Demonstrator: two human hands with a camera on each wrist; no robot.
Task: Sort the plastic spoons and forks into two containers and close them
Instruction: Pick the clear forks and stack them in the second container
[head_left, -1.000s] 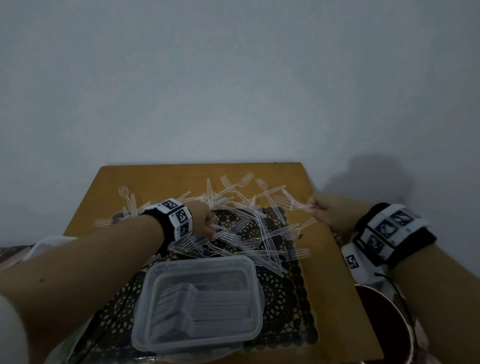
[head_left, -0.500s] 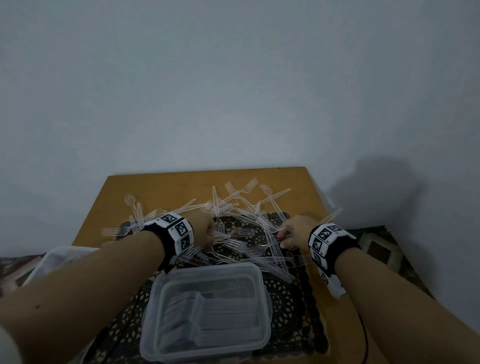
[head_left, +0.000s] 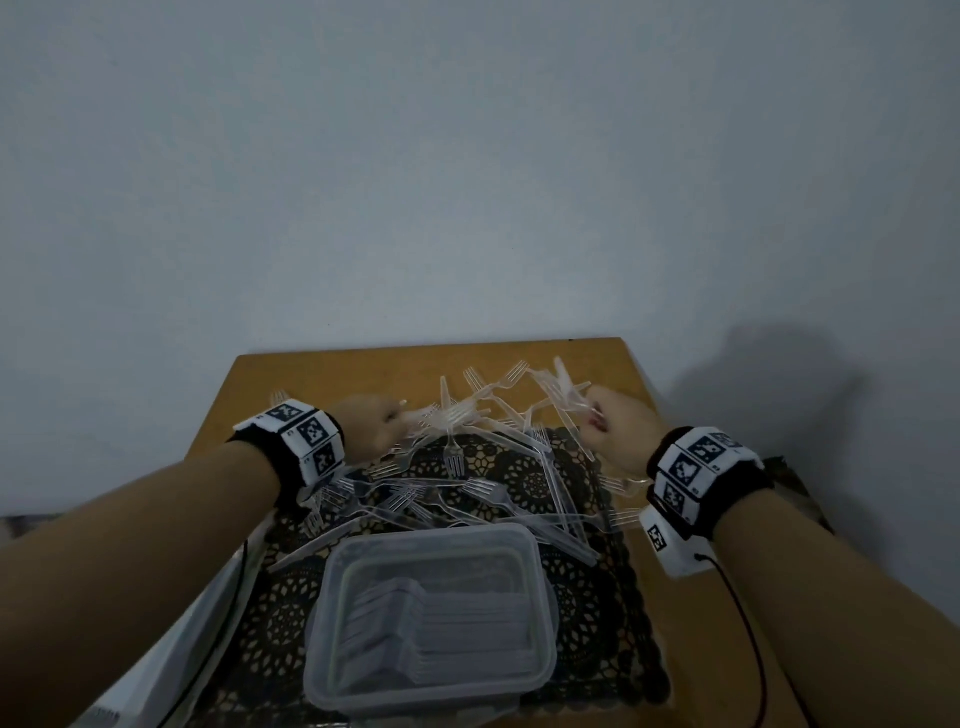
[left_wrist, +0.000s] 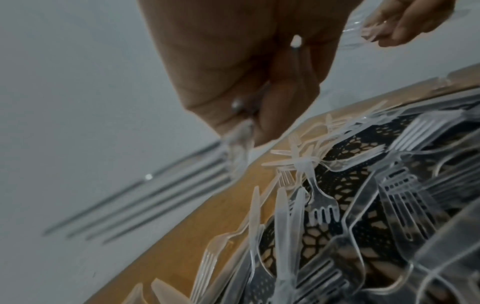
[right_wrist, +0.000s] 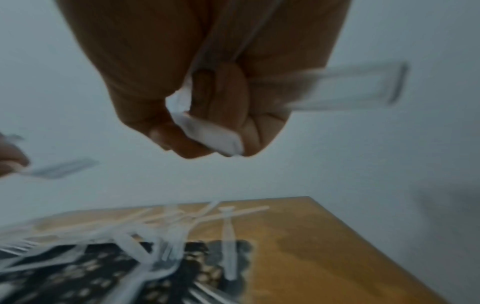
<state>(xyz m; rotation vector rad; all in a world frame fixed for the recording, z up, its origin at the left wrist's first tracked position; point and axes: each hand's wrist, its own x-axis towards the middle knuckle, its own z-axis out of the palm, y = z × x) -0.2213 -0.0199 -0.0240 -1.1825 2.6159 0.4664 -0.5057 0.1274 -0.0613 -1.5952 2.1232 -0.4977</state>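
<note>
Head: left hand (head_left: 371, 423) and right hand (head_left: 618, 426), both fisted on clear forks, over fork pile (head_left: 467, 478) on table (head_left: 322, 374); lidded container (head_left: 431, 618) near edge.
L wrist: fingers (left_wrist: 280, 107) clamp fork handles.
R wrist: fist (right_wrist: 213, 92) grips handles, blurred.

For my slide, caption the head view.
Both hands gather clear forks above a closed container.

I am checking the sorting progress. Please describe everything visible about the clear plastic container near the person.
The clear rectangular plastic container sits at the near edge of the black lace mat, on the wooden table. It has rounded corners and a translucent lid closed on top. Through it a neat stack of white plastic cutlery shows. Neither hand touches it; a few loose clear forks reach its far rim.
</note>
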